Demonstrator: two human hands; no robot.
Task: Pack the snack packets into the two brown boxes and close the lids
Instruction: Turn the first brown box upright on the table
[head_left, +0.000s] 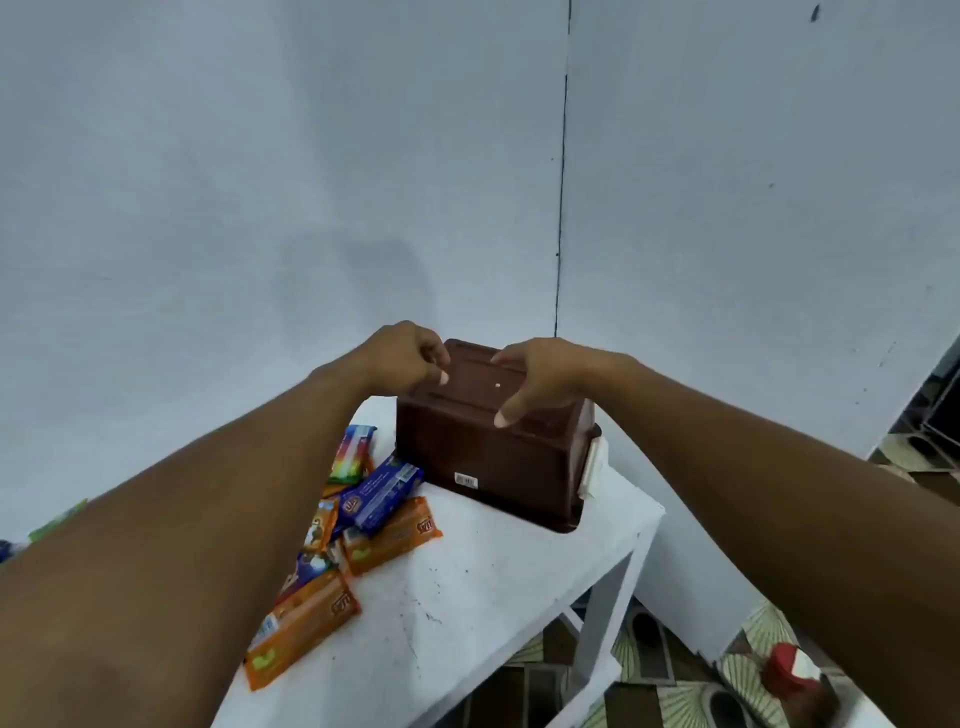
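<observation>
One brown box (488, 457) stands at the far right corner of the white table (467, 597), its top shut and a small sticker on its near side. My left hand (405, 358) curls on the box's top left edge. My right hand (540, 376) arches over the top right, thumb pressing on the lid. Snack packets lie loose to the left of the box: a blue one (384, 491), an orange one (392, 535), a rainbow one (353, 452) and a larger orange one (304, 629). My left forearm hides more of them. No second box is in view.
A pale wall stands right behind the box. The table's right edge drops off just beside it, with a white leg (597, 623) and patterned floor below. A red and white object (795, 670) lies on the floor. A green packet (57, 519) shows at the far left.
</observation>
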